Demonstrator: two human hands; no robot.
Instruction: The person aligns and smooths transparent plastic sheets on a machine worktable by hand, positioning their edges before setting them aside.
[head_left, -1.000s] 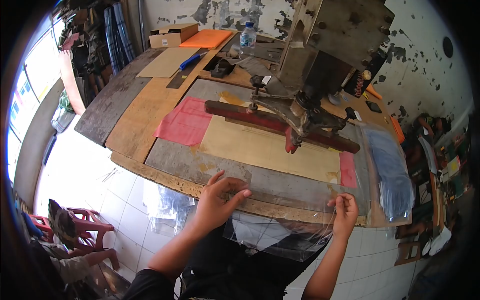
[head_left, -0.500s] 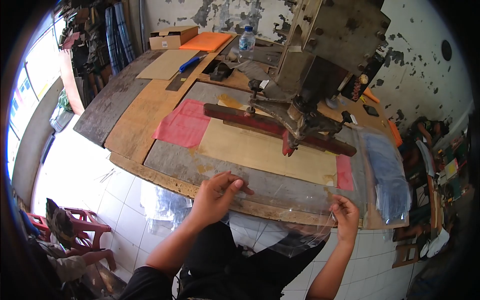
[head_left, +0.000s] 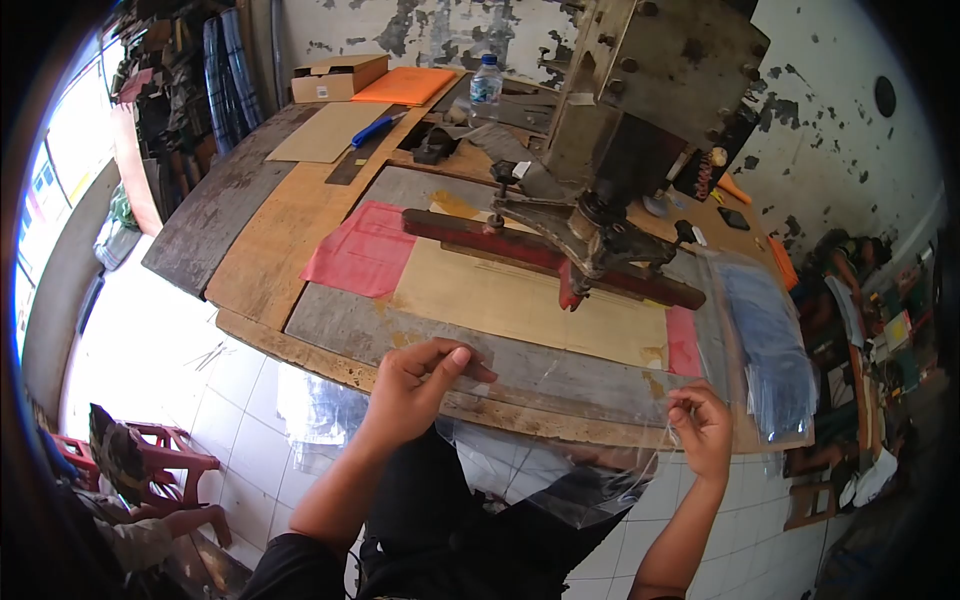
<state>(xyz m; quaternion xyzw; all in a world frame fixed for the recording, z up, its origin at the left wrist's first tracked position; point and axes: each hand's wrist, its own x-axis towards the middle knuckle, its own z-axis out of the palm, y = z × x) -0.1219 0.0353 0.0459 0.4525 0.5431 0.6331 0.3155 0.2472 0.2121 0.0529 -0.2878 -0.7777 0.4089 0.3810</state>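
Note:
A clear plastic sheet (head_left: pixel 575 470) hangs between my two hands over the front edge of the work table. My left hand (head_left: pixel 420 385) is closed on its left part, thumb pressed near the index finger. At the other end, my right hand (head_left: pixel 700 420) pinches the sheet's right edge between thumb and fingers. Beyond the hands lies a yellowish rectangular pad (head_left: pixel 520 300) with pink sheet (head_left: pixel 355 250) showing at its ends. Above the pad, the long red-and-dark bar (head_left: pixel 480 240) of a press (head_left: pixel 600 235) spans it at an angle.
Stacked clear plastic sheets (head_left: pixel 770 340) lie at the table's right side. At the back stand a cardboard box (head_left: pixel 335 80), an orange packet (head_left: pixel 405 86) and a water bottle (head_left: pixel 486 88); a blue cutter (head_left: pixel 377 130) lies nearer. A red stool (head_left: pixel 165 450) and a person's arm are at lower left.
The right hand has shifted slightly right, and the left hand slightly left, both still holding the sheet. The whole view has moved a little.

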